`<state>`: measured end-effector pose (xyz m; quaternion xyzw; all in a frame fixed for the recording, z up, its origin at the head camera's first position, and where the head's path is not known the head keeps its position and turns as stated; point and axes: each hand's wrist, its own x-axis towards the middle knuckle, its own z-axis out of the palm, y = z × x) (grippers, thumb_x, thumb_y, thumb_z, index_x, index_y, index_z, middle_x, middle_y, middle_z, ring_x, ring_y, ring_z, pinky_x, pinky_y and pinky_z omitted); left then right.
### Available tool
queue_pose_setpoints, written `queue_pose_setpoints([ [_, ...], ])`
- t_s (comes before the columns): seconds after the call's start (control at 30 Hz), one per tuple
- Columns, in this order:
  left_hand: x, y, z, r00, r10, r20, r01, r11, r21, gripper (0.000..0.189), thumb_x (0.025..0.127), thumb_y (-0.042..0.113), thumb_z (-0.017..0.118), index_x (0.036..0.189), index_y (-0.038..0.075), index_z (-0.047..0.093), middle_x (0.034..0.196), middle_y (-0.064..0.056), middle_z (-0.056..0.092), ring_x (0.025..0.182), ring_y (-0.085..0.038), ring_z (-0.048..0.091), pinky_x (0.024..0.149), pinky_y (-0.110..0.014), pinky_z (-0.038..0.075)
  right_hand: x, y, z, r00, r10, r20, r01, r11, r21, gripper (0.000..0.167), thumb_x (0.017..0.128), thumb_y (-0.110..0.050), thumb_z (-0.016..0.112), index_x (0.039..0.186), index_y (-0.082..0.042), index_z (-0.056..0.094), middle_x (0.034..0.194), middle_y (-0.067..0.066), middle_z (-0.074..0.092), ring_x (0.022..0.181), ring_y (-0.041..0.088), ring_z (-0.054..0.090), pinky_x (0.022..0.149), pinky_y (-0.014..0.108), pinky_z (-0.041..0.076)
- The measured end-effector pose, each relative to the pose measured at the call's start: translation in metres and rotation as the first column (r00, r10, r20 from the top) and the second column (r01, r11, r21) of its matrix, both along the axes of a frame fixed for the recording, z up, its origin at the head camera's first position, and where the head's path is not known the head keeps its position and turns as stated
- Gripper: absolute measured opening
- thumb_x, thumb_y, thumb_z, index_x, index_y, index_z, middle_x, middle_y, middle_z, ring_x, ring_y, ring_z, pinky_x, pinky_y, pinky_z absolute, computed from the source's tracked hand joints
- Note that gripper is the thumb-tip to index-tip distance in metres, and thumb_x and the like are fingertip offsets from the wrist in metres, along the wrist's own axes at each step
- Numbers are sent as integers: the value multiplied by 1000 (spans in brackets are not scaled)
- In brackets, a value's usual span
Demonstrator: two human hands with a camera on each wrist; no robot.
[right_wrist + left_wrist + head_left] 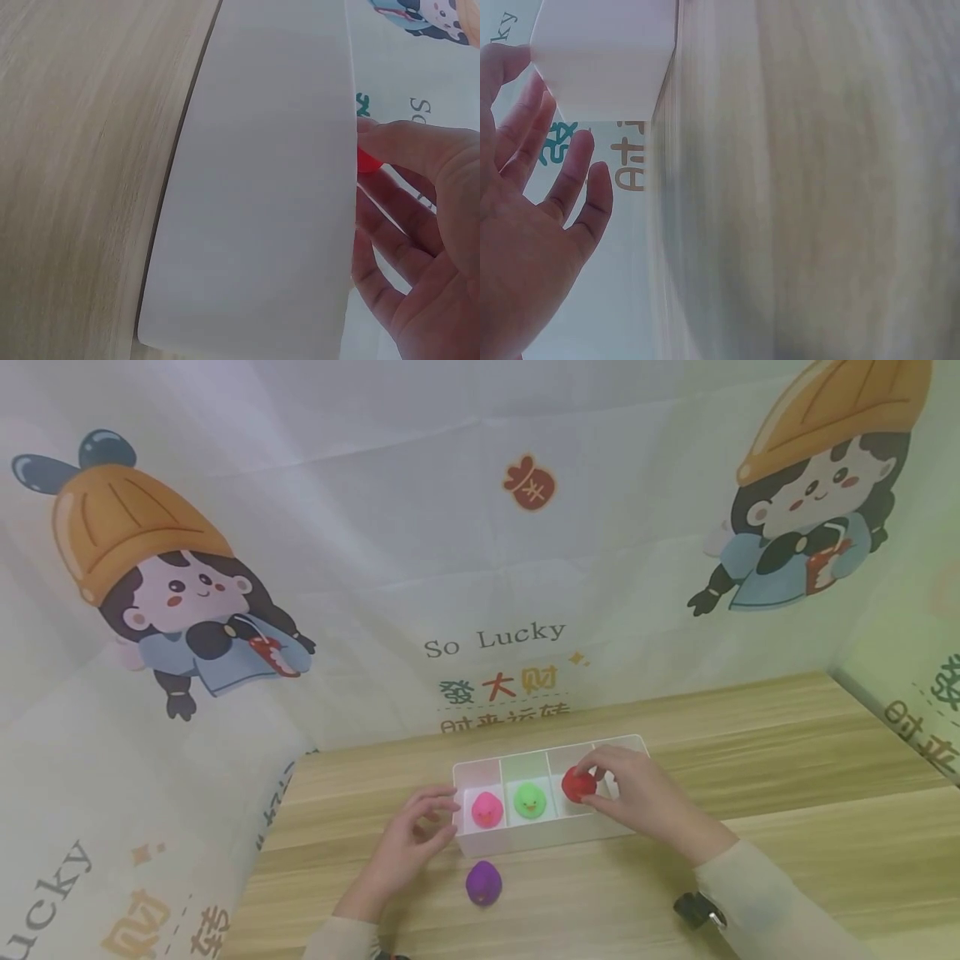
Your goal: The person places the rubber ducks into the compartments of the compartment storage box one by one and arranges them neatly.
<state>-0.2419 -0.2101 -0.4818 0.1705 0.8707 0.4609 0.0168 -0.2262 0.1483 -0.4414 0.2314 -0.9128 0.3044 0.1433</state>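
A white divided box [555,835] stands on the table, with a pink toy duck [487,811] in its leftmost compartment and a green toy duck [530,801] in the one beside it. My right hand [637,789] pinches a red toy duck [578,786] between thumb and fingers at the third compartment; in the right wrist view the box wall hides most of that duck. At the box's left end is my left hand [412,835], fingers spread and loosely bent, the tips at the wall [607,82]. In front of the box sits a purple toy duck [483,884].
The wood-grain table [360,785] runs back to a printed cloth backdrop [375,527] with cartoon figures and lettering. A black strap piece [699,910] shows by the right sleeve [772,893].
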Motion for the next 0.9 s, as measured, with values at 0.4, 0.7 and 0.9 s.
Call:
queue_pose_setpoints([
  [0.4,1,0,1,1000,2,-4,-2,1000,1,26,92,11,75,115,22,71,145,6,58,112,-21,58,93,-36,51,-10,-1,-4,999,6,33,-6,1000,-19,31,77,-6,89,102,-13,73,99,-2,75,89,17,67,78,32,56],
  [0.7,2,1,2,1000,-4,-10,4,1000,10,25,92,9,75,117,14,71,145,5,59,112,-22,59,92,-34,51,-18,-2,-5,995,16,102,-15,1000,-3,28,79,-6,88,102,-13,73,100,-4,75,92,17,67,84,38,57],
  [0.9,1,1,2,1000,-8,-14,8,1000,9,26,92,9,74,117,14,71,145,4,58,111,-21,58,92,-33,51,-22,-3,-5,988,35,152,-32,999,-21,27,78,-4,87,100,-13,74,96,-4,74,90,17,66,84,37,55],
])
